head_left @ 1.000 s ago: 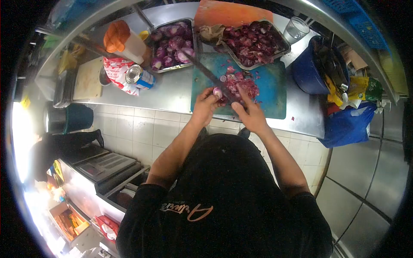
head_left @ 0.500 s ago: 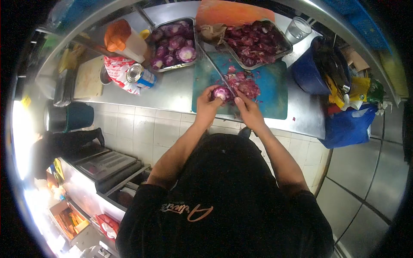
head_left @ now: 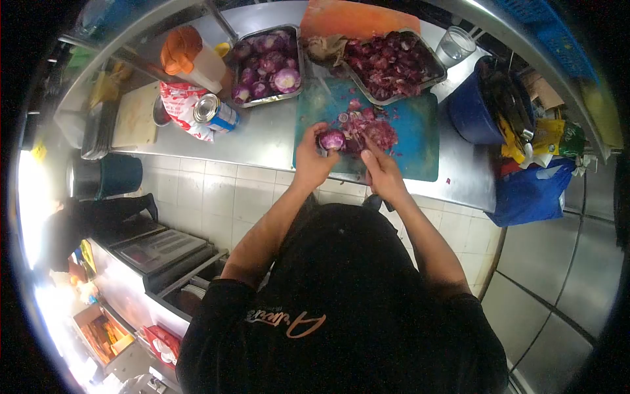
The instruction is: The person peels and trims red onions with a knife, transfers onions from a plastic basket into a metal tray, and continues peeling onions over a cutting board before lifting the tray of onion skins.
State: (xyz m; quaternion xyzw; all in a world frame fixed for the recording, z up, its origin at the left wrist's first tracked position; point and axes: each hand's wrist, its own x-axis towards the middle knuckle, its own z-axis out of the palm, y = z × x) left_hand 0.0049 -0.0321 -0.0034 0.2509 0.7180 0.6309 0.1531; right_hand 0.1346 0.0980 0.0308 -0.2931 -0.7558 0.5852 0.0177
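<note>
My left hand is curled around a red onion just above the near side of a blue-green cutting board. Close on its right, my right hand grips a knife, whose blade is blurred and hard to make out. Beyond the hands, a pile of onion skins and trimmings lies on the board. A metal tray of whole red onions stands behind to the left. Another tray, full of dark onion skins and scraps, overlaps the board's far edge.
An orange board lies at the back. Left on the steel counter are a can, a red-and-white bag and an orange-lidded jug. A clear container and a dark blue bucket stand right. Another person's leg shows far left.
The knife blade has swung away from its long line toward the trays and is now blurred near the trimmings. The onion has turned in my left hand, whose fingers have loosened slightly.
</note>
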